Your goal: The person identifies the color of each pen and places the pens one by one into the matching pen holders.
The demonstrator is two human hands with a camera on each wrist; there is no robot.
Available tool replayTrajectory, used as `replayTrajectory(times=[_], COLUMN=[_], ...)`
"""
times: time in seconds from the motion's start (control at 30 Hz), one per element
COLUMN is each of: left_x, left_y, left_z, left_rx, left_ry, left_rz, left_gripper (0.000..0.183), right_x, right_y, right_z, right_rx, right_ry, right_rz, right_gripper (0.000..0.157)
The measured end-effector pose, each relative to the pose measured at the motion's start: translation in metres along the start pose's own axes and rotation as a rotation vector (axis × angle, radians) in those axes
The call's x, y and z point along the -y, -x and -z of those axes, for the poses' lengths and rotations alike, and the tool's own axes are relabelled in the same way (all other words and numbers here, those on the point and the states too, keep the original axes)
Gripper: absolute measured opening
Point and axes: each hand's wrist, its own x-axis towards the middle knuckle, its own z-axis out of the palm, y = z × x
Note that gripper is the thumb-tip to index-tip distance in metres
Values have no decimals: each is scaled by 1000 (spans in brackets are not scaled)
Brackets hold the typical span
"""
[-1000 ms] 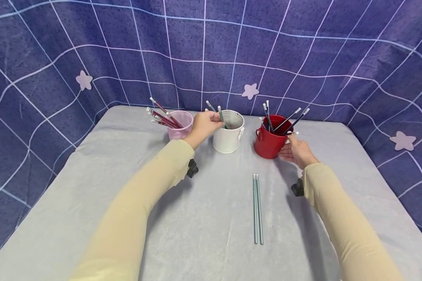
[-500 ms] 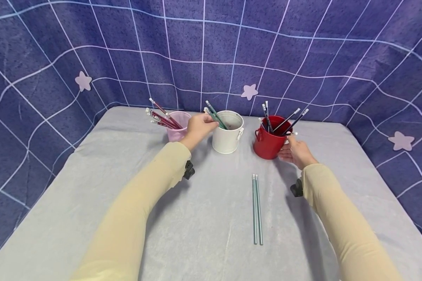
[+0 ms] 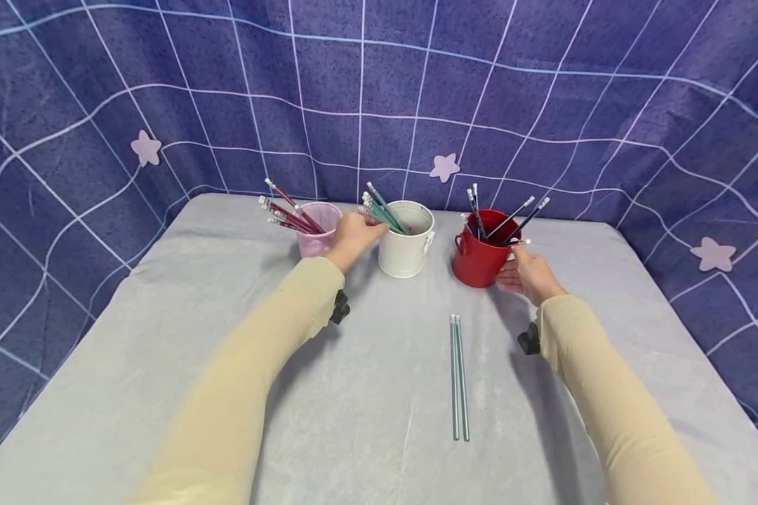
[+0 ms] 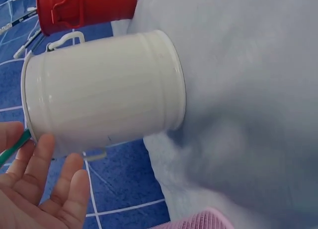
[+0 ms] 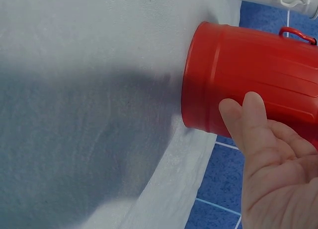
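Note:
My left hand is at the left rim of the white bucket, pinching a green pencil between thumb and fingers. Several green pencils lean left in that bucket. To the right stands a red bucket holding several dark blue pencils. My right hand is beside its right wall, with the thumb at the rim pinching a dark pencil. In the right wrist view, the other fingers of that hand extend along the red wall; the thumb is out of frame.
A pink bucket with several dark red pencils stands at the left. Two teal pencils lie side by side on the grey cloth-covered table. A blue gridded curtain hangs behind.
The green pencil in my left hand has tilted left from nearly upright, now leaning beside the others in the white bucket. My right hand stays at the red bucket.

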Motion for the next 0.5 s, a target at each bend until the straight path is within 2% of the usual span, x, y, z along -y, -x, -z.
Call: replayTrajectory(times=[0.17, 0.5], left_x=[-1, -1], left_y=[0, 3], left_z=[-4, 0], left_rx=[-3, 30], left_ry=[14, 22], left_rz=[-21, -48], left_gripper=[25, 24], right_x=[0, -1], right_y=[0, -2], right_z=[0, 1], right_rx=[0, 6], right_ry=[5, 27], right_rz=[-6, -1], right_gripper=[66, 72])
